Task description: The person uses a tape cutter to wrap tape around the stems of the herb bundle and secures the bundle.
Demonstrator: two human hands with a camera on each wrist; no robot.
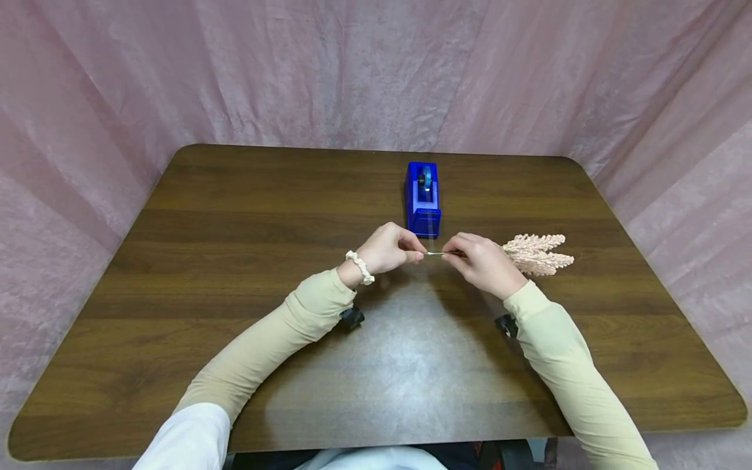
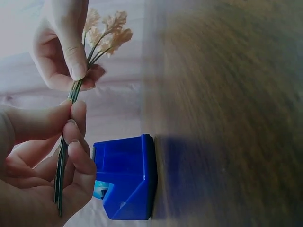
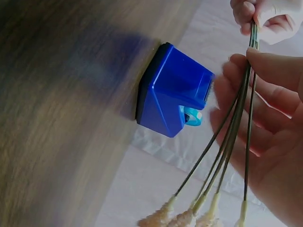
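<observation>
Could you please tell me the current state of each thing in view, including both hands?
Left hand: fingers pinch the stem ends, above the table.
Right hand: grips the stems nearer the flower heads.
Flower stems: bunched together, held level between both hands.
Flower heads: pale pink, spread out to the right.
Tape dispenser: upright on the table, tape roll loaded, untouched.

Table (image 2: pixel 227 113) blurred in wrist views; stems (image 1: pixel 436 253) mostly hidden by hands.

We note the blue tape dispenser (image 1: pixel 422 198) just beyond both hands, blocking forward passage; bare desk (image 1: pixel 235 261) lies left, right and near side, where we could pass.
</observation>
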